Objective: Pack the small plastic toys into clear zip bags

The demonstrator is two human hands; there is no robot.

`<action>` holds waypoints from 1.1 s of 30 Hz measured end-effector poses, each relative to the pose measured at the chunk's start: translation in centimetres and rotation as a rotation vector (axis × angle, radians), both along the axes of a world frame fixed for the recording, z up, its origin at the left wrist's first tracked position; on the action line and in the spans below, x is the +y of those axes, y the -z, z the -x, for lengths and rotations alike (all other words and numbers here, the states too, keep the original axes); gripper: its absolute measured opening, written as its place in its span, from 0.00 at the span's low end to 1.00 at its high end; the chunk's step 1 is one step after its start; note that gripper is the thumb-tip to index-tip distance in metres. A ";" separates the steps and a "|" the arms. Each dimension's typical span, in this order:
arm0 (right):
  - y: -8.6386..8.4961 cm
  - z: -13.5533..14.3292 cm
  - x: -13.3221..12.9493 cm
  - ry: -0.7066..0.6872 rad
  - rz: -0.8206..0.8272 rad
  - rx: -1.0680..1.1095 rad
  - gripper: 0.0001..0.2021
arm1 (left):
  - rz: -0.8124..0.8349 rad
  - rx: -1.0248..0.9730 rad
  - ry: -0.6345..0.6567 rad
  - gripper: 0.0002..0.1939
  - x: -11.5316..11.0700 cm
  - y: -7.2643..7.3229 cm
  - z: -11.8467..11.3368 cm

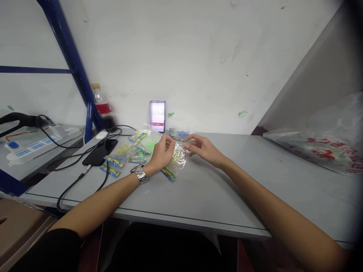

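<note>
The clear plastic packet [179, 158] with yellowish contents is at the desk [195, 204], between your hands, its length slanting from the printed strip [168, 174] at near left toward far right. Your left hand [162, 153] is nearer, fingertips pinching its far edge; your right hand [204, 148] is just beside, thumb and finger parted, contact unclear.
</note>
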State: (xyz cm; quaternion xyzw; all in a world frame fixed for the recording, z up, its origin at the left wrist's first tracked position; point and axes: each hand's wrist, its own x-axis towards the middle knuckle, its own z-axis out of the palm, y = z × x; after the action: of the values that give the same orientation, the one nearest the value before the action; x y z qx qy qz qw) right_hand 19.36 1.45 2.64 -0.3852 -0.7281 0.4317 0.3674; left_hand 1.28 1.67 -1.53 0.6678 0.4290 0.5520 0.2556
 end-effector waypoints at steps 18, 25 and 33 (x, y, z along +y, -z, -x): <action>1.1 -0.2 1.0 0.118 0.016 0.226 0.09 | 0.132 -0.301 0.199 0.11 0.6 -0.4 0.5; 1.1 0.1 0.8 0.119 -0.085 0.065 0.13 | 0.117 -0.225 0.193 0.08 0.6 -0.1 0.4; 1.6 0.2 1.3 0.142 -0.206 -0.022 0.12 | 0.124 -0.163 0.225 0.07 0.5 0.1 0.3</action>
State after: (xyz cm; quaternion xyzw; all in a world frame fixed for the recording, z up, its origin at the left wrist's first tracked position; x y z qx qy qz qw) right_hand 19.18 2.80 1.07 -0.4009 -0.7434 0.3234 0.4267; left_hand 0.95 2.13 -1.59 0.6475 0.3626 0.5448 0.3905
